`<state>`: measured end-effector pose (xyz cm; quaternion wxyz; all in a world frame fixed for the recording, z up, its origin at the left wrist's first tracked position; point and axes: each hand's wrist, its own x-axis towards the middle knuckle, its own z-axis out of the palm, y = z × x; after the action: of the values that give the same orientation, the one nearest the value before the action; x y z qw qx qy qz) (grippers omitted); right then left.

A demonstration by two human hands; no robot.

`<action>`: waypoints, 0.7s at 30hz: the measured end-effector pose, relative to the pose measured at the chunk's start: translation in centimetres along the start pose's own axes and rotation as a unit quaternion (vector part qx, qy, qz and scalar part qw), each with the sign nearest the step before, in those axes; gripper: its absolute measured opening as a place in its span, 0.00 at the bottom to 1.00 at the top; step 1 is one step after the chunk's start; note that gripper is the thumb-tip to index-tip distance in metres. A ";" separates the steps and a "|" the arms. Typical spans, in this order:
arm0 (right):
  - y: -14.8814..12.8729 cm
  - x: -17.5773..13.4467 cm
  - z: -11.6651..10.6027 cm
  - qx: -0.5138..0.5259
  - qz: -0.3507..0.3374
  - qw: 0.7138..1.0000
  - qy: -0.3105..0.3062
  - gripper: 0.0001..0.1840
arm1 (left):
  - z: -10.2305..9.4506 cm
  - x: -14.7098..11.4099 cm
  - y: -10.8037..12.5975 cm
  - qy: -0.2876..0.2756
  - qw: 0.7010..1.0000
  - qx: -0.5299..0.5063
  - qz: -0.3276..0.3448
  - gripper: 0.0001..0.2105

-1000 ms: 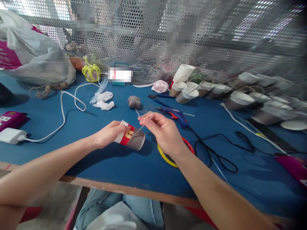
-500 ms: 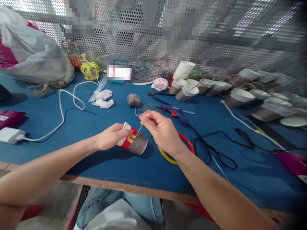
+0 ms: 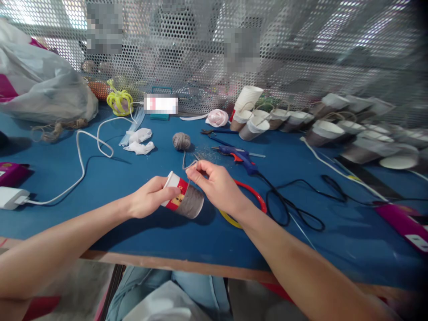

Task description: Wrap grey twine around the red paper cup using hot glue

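A paper cup (image 3: 176, 196), white and red with grey yarn wound round its base half, lies tilted in my left hand (image 3: 150, 196). The thumb presses on the red band, and the cup's rim points up and left. My right hand (image 3: 214, 183) pinches the grey yarn (image 3: 185, 161) just above the wrapped part. From the pinch the strand runs back to a grey yarn ball (image 3: 181, 141) on the blue table. Beneath my right wrist lies a red and yellow ring (image 3: 252, 192), partly covered by the arm.
A blue glue gun (image 3: 239, 157) and pliers (image 3: 214, 132) lie beyond my right hand, the gun's black cord looping right. Several wrapped cups (image 3: 256, 128) stand at the back right. White cable (image 3: 82, 171), tissue (image 3: 140, 141) and a plastic bag (image 3: 50, 84) are at left.
My right hand has come down and closer to the cup, and the strand between them is shorter. The cup has turned slightly in my left hand. The view has shifted a little.
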<state>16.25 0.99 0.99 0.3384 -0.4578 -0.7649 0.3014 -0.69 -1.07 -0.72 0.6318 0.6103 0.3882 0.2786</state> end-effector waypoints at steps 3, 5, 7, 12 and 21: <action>-0.2 -0.1 0.0 0.006 0.002 1.000 -0.004 0.11 | -0.1 -0.1 -0.1 -0.001 1.000 0.022 0.017 0.11; -0.3 -0.2 0.0 0.011 0.006 1.000 -0.006 0.11 | -0.1 -0.1 -0.1 -0.001 0.999 0.029 0.025 0.11; -0.4 -0.2 0.0 0.021 0.008 1.000 -0.012 0.11 | 0.0 -0.1 0.1 -0.003 0.999 0.038 0.031 0.11; -0.2 -0.2 0.1 0.058 0.016 0.998 -0.025 0.12 | 0.2 -0.3 0.4 -0.007 0.996 0.066 0.055 0.11; -0.1 -0.3 0.1 0.093 0.047 0.994 -0.035 0.13 | 0.3 -0.6 0.6 -0.007 0.990 0.099 0.104 0.11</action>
<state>16.23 0.67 0.98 0.3379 -0.4487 -0.7230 0.4022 -0.73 -1.63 -0.10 0.5385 0.7088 0.3437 0.2990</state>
